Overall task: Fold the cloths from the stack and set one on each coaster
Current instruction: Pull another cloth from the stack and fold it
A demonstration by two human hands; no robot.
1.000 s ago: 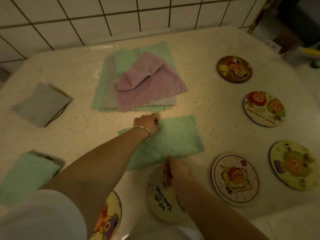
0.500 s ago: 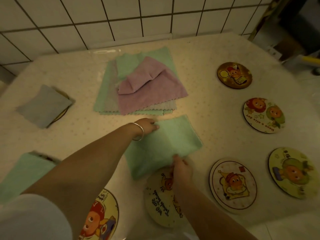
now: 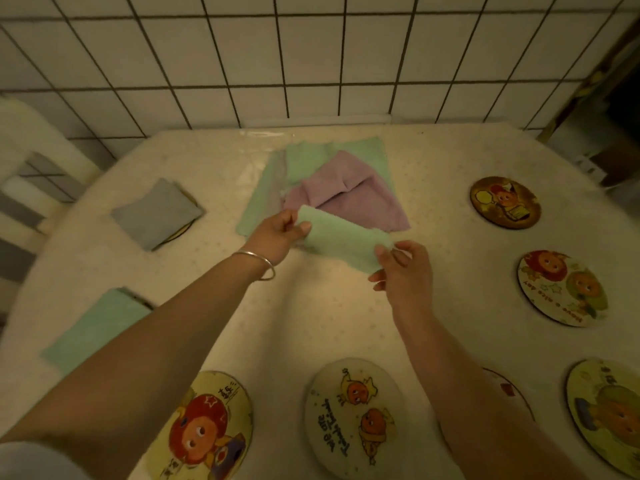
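A folded green cloth (image 3: 341,242) hangs in the air above the table's middle. My left hand (image 3: 277,235) pinches its left end and my right hand (image 3: 405,268) pinches its right end. Behind it lies the stack (image 3: 346,192), a rumpled pink cloth over green ones. A folded grey cloth (image 3: 156,213) covers a coaster at the left, and a folded green cloth (image 3: 93,330) covers another at the near left. Bare cartoon coasters lie near me (image 3: 204,427) (image 3: 353,414), under my right forearm (image 3: 509,393), and along the right (image 3: 504,202) (image 3: 562,289) (image 3: 606,414).
The table (image 3: 329,323) has a pale dotted cover and stands against a white tiled wall (image 3: 311,64). A white chair (image 3: 31,157) stands off the left edge. Dark clutter sits past the far right corner.
Both hands lifted the green cloth off the table and folded it narrower; it is now held in the air nearer the stack. The camera tilted up, showing more wall.
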